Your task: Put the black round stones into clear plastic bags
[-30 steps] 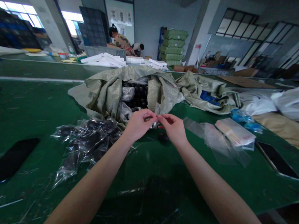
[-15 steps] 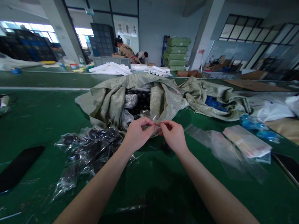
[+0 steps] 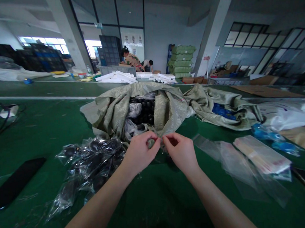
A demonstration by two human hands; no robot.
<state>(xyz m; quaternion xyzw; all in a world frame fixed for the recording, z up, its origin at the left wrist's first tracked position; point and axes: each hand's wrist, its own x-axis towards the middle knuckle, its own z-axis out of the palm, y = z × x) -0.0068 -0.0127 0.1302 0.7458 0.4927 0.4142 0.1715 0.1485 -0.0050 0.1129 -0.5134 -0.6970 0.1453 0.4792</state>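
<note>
My left hand (image 3: pixel 140 151) and my right hand (image 3: pixel 182 150) meet over the green table (image 3: pixel 35 135), both pinching the top edge of a small clear plastic bag (image 3: pixel 160 141). The bag hangs between my fingertips, and its contents are hard to make out. Just behind my hands lies an open grey-green woven sack (image 3: pixel 110 108) with black round parts (image 3: pixel 145 111) inside. Left of my left hand sits a heap of clear bags with black parts (image 3: pixel 93 159).
A stack of empty clear bags (image 3: pixel 261 157) lies at the right, with a second woven sack (image 3: pixel 219 104) and white bags (image 3: pixel 284 114) behind it. A black flat item (image 3: pixel 14 182) rests at the left. Two people (image 3: pixel 132 60) work far back by white stacks.
My hands have dropped lower and closer to me, still pinching the small clear bag. The head camera has tilted up a little.
</note>
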